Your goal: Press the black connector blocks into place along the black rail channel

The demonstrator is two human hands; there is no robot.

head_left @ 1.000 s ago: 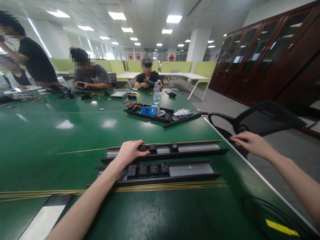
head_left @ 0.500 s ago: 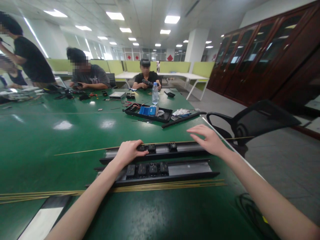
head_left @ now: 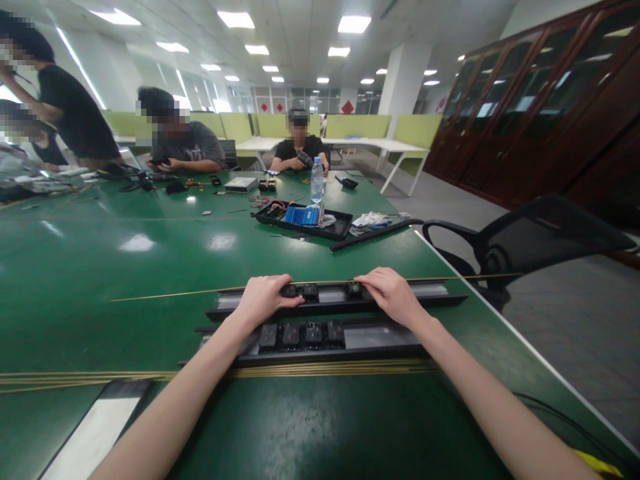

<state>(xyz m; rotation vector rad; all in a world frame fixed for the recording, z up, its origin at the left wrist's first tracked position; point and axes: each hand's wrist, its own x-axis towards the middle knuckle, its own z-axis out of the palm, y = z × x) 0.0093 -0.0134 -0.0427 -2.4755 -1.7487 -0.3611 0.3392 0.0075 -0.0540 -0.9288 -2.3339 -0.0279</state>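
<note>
Two dark channels lie across the green table, one behind the other. In the rear channel sit small black blocks, and a thin brass rod runs along its back edge. My left hand is closed on a black block at the channel's left part. My right hand pinches another black block farther right, thumb and finger at the rod. Several black blocks stand in a row in the front channel. More brass rods lie along its near side.
Beyond the channels are a black tray with a blue item, a water bottle, white gloves and a black strip. A chair stands right. Several people are around the table's far side. A white-and-black panel lies front left.
My right hand has moved left and down from above the rear channel and closed on the right block. My left hand keeps its grip. The view has shifted slightly.
</note>
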